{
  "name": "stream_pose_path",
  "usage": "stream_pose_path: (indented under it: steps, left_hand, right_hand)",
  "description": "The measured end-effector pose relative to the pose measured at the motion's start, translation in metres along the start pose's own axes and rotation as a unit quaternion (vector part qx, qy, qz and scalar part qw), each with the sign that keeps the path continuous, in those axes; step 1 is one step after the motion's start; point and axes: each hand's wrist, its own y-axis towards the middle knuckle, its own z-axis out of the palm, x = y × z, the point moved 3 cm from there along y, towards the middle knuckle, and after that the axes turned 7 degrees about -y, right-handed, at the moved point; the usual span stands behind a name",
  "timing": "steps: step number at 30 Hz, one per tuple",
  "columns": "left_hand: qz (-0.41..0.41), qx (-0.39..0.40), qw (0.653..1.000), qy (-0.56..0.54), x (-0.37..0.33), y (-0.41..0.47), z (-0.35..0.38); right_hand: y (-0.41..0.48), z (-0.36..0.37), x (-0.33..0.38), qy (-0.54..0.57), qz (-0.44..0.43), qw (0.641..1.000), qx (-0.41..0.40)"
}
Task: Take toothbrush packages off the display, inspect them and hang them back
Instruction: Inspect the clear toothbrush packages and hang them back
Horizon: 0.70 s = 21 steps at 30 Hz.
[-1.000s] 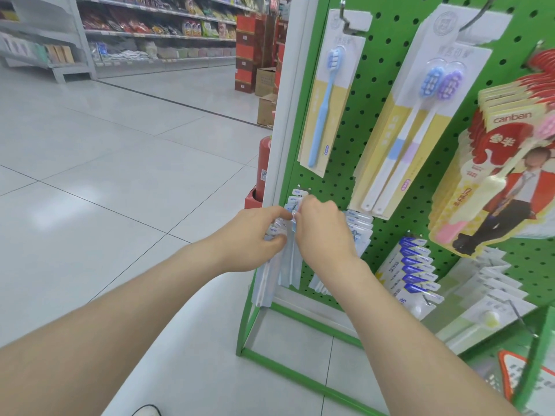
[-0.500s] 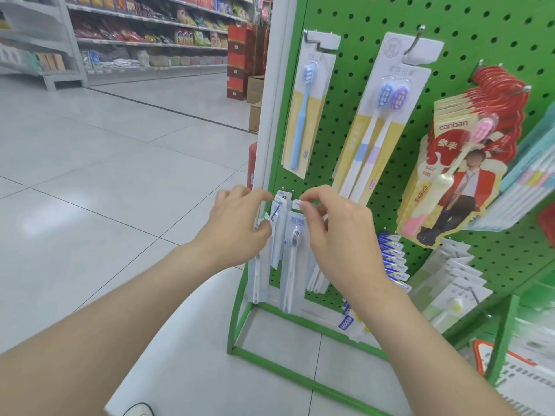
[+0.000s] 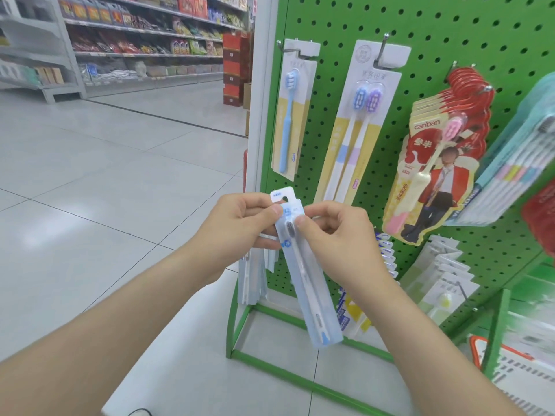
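Note:
A long pale blue and white toothbrush package (image 3: pixel 309 283) is off its hook, held in front of the green pegboard display (image 3: pixel 426 28), tilted with its lower end to the right. My left hand (image 3: pixel 237 232) grips its top left edge, thumb on the front. My right hand (image 3: pixel 339 235) pinches its upper right edge beside the dark bristle head. More packages of the same kind (image 3: pixel 250 277) hang behind my left hand, low on the board's left side.
On the board hang a single blue toothbrush pack (image 3: pixel 292 115), a twin pack (image 3: pixel 357 124), red canban packs (image 3: pixel 435 169) and white packs (image 3: pixel 441 265) lower right. The display's green floor frame (image 3: pixel 303 376) juts out below. Grocery shelves (image 3: pixel 144 43) stand across the tiled aisle.
Both hands have pulled one package off the low left hook and lifted it toward me. The view has tilted up, showing more of the board.

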Motion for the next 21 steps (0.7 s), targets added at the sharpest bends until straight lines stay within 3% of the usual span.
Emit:
stream_pose_path:
  steps: [6,13,21]
  left_hand:
    - [-0.025,0.000,0.997,-0.073,0.003,0.006,-0.003]
    - [-0.014,0.014,0.994,-0.112,0.003,0.012,-0.011]
    - [-0.037,0.049,0.982,-0.178,0.007,0.014,-0.012]
  right_hand:
    - [0.000,0.004,-0.002,0.060,0.043,0.997,0.002]
    - [-0.002,0.011,0.010,0.130,0.032,0.991,0.006]
    - [-0.004,0.018,0.018,0.112,-0.003,0.994,0.000]
